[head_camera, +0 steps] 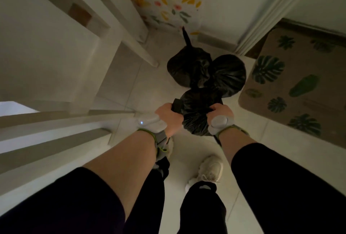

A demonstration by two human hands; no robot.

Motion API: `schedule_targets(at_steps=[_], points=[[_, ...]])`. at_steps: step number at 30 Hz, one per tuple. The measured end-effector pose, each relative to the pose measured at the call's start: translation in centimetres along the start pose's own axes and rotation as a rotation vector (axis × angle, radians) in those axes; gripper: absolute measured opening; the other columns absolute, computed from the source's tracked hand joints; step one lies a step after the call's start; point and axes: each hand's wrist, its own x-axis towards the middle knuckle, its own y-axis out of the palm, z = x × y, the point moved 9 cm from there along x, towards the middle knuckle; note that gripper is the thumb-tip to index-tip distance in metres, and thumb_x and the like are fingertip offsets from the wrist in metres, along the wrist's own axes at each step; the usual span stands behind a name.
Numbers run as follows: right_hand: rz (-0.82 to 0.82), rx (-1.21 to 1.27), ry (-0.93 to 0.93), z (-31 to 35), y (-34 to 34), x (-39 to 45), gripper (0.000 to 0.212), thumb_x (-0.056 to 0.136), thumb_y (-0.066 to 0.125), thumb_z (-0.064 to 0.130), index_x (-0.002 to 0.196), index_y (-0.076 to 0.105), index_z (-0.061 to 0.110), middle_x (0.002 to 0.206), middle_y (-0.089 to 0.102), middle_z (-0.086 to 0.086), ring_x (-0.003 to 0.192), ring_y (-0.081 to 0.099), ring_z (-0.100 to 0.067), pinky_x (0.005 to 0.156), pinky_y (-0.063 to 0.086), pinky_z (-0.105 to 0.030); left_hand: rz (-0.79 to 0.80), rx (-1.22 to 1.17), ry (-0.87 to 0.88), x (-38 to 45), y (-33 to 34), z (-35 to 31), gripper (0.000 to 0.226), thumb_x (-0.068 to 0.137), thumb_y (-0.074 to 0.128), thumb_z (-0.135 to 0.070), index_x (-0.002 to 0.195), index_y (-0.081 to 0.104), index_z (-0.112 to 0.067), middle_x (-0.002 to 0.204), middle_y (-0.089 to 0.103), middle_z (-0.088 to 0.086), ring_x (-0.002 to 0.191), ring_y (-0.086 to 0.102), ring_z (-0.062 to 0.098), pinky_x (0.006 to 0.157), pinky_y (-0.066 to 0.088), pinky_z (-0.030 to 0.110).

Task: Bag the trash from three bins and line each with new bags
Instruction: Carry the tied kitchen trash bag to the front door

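A full black trash bag (196, 113) hangs between my hands above the tiled floor. My left hand (167, 114) grips its gathered top on the left side. My right hand (221, 112) grips the plastic on the right side. Two more full black trash bags lie on the floor just beyond it: one (188, 65) with a tied tail sticking up, the other (227, 74) to its right. Both touch each other. No bin is in view.
A white door frame and shelving (89, 50) stand on the left. A curtain with a coloured leaf print (164, 1) hangs at the back. A brown mat with green leaves (292, 83) lies on the right. My feet in pale shoes (209, 170) stand on pale tiles.
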Motion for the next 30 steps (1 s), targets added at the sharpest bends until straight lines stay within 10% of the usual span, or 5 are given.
schedule_targets(at_steps=[4,20,30], points=[[0.006,-0.022,0.017,-0.3,4.0,4.6,0.037,0.094,0.051,0.013,0.130,0.056,0.009,0.135,0.054,-0.014,0.124,0.050,-0.030,0.095,0.041,-0.030,0.005,0.001,-0.038,4.1,0.5,3.5,0.031,0.083,0.057,-0.006,0.114,0.059,-0.002,0.096,0.064,0.013,0.091,0.064,0.032,0.088,0.054,0.047],[-0.030,0.031,-0.065,2.0,2.3,4.3,0.058,0.096,0.050,0.022,0.149,0.030,0.010,0.152,0.035,-0.010,0.137,0.036,-0.030,0.110,0.033,-0.033,0.002,0.011,0.042,3.6,1.1,4.4,0.026,0.088,0.056,-0.010,0.113,0.060,-0.001,0.105,0.067,0.022,0.098,0.065,0.039,0.087,0.053,0.047],[-0.070,0.327,-0.101,3.1,-3.4,-6.4,0.043,0.094,0.055,0.021,0.137,0.051,0.017,0.138,0.053,-0.008,0.126,0.050,-0.030,0.107,0.041,-0.037,-0.007,-0.005,0.143,-4.3,-1.2,0.4,0.045,0.090,0.053,-0.015,0.135,0.049,-0.013,0.118,0.064,0.014,0.103,0.064,0.033,0.090,0.052,0.037]])
